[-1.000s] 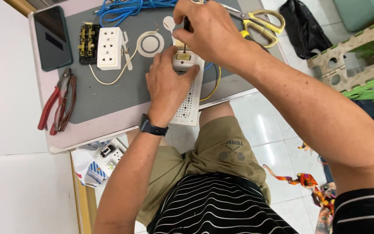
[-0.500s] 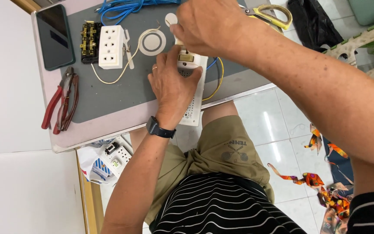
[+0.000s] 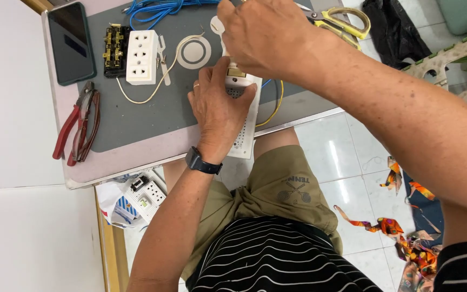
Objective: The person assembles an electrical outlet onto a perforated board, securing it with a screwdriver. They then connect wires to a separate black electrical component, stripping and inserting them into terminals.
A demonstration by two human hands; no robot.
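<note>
A phone (image 3: 71, 43) lies at the far left corner of the grey mat, a dark rounded rectangle with its screen black and unlit. Below the table edge, beside the person's left arm, a crumpled white and blue plastic package (image 3: 131, 203) lies, with a white socket block resting on it.

The socket block (image 3: 141, 57) and the perforated strip (image 3: 246, 130) under the left hand (image 3: 218, 108) look like smooth white plastic, slightly glossy. A matt grey mat (image 3: 136, 119) covers the desk (image 3: 109, 165); the pliers (image 3: 77, 130) have red rubbery grips. The phone (image 3: 71, 43) screen is glossy black glass, and the floor tiles (image 3: 347, 157) shine.
</note>
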